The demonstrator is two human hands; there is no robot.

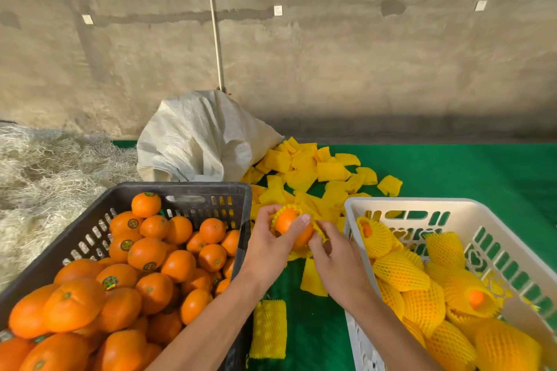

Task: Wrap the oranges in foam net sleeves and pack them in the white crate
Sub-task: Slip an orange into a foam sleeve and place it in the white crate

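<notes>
An orange (291, 227) is held up between the two crates, partly inside a yellow foam net sleeve (319, 230). My left hand (271, 238) grips the orange from the left, thumb across its front. My right hand (330, 253) pinches the sleeve's edge at the orange's right side. The black crate (208, 190) on the left is heaped with bare oranges (144, 253). The white crate (404, 205) on the right holds several oranges wrapped in yellow sleeves (422, 295).
Loose yellow sleeves (304, 172) lie piled on the green table (467, 169) behind my hands, with single sleeves (269, 328) in front. A white woven sack (196, 138) stands behind the black crate. Straw (39, 178) lies at the left, with a concrete wall behind.
</notes>
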